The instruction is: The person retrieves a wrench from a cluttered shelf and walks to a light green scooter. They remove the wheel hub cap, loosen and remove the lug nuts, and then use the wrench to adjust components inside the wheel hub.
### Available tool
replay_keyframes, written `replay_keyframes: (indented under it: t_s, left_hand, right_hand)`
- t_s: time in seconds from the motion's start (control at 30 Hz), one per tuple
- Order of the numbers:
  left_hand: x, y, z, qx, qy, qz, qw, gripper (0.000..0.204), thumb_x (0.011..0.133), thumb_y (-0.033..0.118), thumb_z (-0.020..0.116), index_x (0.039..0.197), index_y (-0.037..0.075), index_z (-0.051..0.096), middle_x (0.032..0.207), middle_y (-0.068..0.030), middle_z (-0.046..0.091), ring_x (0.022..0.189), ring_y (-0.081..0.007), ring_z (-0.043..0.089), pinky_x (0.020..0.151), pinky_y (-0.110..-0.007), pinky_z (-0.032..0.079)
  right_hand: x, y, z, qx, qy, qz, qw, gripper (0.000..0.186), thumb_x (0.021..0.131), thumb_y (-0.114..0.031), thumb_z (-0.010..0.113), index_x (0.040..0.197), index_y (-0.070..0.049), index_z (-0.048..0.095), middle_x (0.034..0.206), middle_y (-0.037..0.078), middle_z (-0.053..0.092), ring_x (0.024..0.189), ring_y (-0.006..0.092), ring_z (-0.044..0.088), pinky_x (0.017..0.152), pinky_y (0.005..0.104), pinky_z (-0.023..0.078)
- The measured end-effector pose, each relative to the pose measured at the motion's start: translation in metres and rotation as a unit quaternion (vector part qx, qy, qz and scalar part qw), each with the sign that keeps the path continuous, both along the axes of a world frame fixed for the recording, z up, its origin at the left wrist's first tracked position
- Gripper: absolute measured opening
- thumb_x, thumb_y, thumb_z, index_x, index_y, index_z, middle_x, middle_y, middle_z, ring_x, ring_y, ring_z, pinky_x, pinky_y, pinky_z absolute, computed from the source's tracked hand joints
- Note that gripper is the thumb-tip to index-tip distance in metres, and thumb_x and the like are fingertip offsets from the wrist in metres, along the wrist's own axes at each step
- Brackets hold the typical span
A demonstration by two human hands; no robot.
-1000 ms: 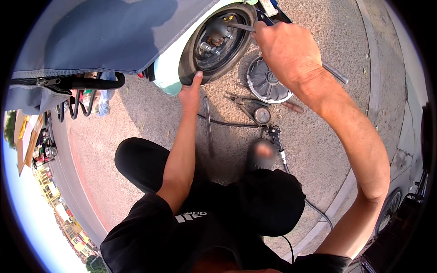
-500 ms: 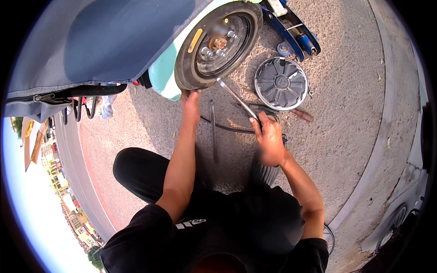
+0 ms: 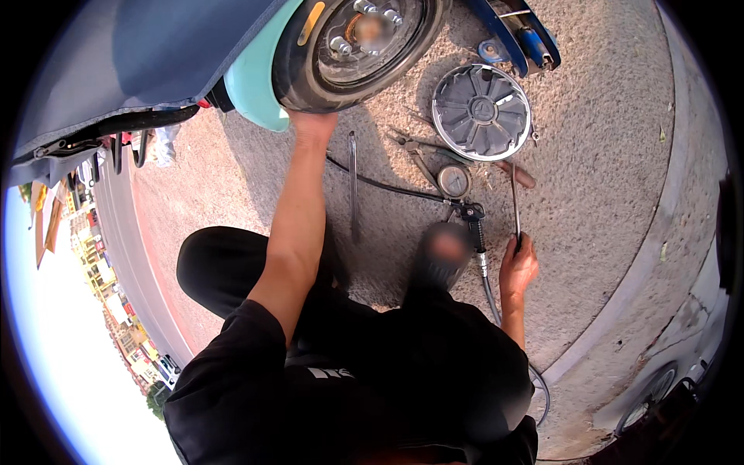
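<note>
At the upper middle a wheel with a black tyre (image 3: 297, 76) and bare wheel bolts sits under a pale green fender (image 3: 252, 87). My left hand (image 3: 313, 124) reaches up against the tyre's lower edge, its fingers out of sight behind the rubber. Off to the right, my right hand (image 3: 519, 267) is closed round a slim metal tyre lever (image 3: 516, 205), which points away from me. A second metal bar (image 3: 354, 186) lies on the ground between my arms.
A grey hubcap (image 3: 482, 112) lies right of the wheel, below a blue floor jack (image 3: 515, 35). Near my foot are a round pressure gauge (image 3: 453, 181) with a black hose (image 3: 380, 184), pliers (image 3: 415, 151) and a brownish-red handle (image 3: 524, 177). A kerb runs along the right.
My right hand has swung the lever away from the tyre, out to the right, uncovering the gauge. My left hand stays at the tyre's lower edge. The view has shifted slightly.
</note>
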State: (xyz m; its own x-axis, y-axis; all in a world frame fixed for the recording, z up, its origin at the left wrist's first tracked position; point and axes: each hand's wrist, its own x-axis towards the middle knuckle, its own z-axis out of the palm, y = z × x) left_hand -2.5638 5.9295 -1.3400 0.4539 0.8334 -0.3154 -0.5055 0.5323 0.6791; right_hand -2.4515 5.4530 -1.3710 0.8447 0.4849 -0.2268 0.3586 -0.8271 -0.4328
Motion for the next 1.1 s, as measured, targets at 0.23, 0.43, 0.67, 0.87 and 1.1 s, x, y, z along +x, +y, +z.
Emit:
replay_keyframes:
  t_s: [0.23,0.43,0.67,0.87,1.1]
  left_hand:
    - [-0.019,-0.037,-0.038,0.008,0.263,0.126,0.957,0.046,0.102,0.045,0.047,0.131,0.011,0.057,0.144,-0.0061,0.054,0.129,-0.0233,0.052,0.109,-0.048,0.042]
    - [0.003,-0.121,0.022,0.744,0.560,-0.263,0.253,0.030,0.087,0.024,0.062,0.112,0.007,0.067,0.125,-0.0089,0.060,0.124,-0.0249,0.053,0.108,-0.049,0.038]
    - [0.030,-0.055,0.082,0.731,0.594,-0.295,-0.164,0.037,0.084,0.023,0.060,0.116,0.004,0.066,0.122,-0.0054,0.056,0.119,-0.0226,0.048,0.099,-0.040,0.039]
    - [0.028,-0.058,0.067,0.763,0.594,-0.240,-0.081,0.027,0.081,0.018,0.063,0.104,0.006,0.067,0.107,-0.0047,0.056,0.105,-0.0201,0.051,0.089,-0.034,0.039]
    - [0.057,-0.079,0.041,0.696,0.689,-0.196,0.045,0.017,0.075,0.016,0.066,0.089,0.007,0.063,0.082,-0.0072,0.059,0.075,-0.0192,0.060,0.079,-0.034,0.042]
  right_hand:
    - [0.052,0.125,0.082,0.141,-0.059,0.226,0.962,0.036,0.088,-0.014,0.069,0.120,0.000,0.061,0.115,0.017,0.066,0.106,0.0341,0.064,0.087,0.0439,0.055]
    - [0.068,0.305,0.043,0.170,-0.260,0.461,0.831,0.049,0.088,-0.011,0.056,0.136,-0.002,0.052,0.140,0.013,0.056,0.134,0.0264,0.050,0.110,0.0392,0.041]
    - [0.083,0.343,0.000,0.137,-0.313,0.453,0.823,0.050,0.092,-0.014,0.053,0.142,-0.011,0.050,0.144,0.005,0.052,0.138,0.0217,0.045,0.116,0.0440,0.033]
    - [0.103,0.346,0.020,0.158,-0.271,0.504,0.805,0.036,0.088,-0.011,0.055,0.123,-0.010,0.060,0.130,0.007,0.060,0.127,0.0227,0.054,0.106,0.0405,0.040]
    - [0.116,0.364,0.037,0.085,-0.281,0.561,0.775,0.016,0.087,-0.011,0.056,0.101,-0.009,0.064,0.103,0.005,0.065,0.107,0.0218,0.061,0.103,0.0378,0.042]
